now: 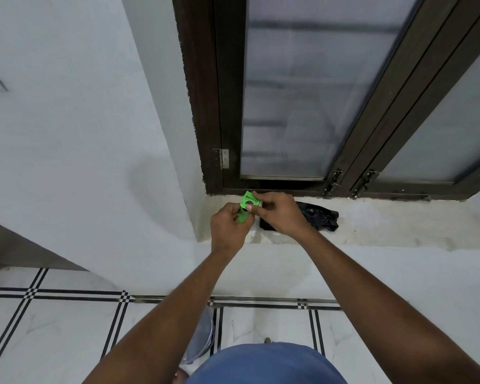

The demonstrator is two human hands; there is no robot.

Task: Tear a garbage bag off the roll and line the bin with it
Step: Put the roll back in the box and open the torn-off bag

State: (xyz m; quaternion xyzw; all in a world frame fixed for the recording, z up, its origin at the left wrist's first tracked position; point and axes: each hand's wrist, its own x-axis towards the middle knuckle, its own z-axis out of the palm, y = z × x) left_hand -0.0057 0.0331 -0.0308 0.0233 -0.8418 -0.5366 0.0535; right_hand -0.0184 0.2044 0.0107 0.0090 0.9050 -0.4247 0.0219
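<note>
A small green garbage bag roll [249, 204] with a printed label is held above the left end of the window sill [372, 223]. My left hand [229, 227] grips its lower left part, where a strip of green film shows between the fingers. My right hand [277, 213] pinches the roll's right side from above. A crumpled black bag [320, 218] lies on the sill, just behind my right hand and partly hidden by it. The grey translucent bin [203, 339] stands on the floor below, mostly covered by my left forearm.
A dark wooden window frame [208, 106] with frosted panes and latches [334, 182] rises behind the sill. A white wall [67, 134] fills the left. The floor [53, 322] is white tile with black lines. My blue clothing is at the bottom edge.
</note>
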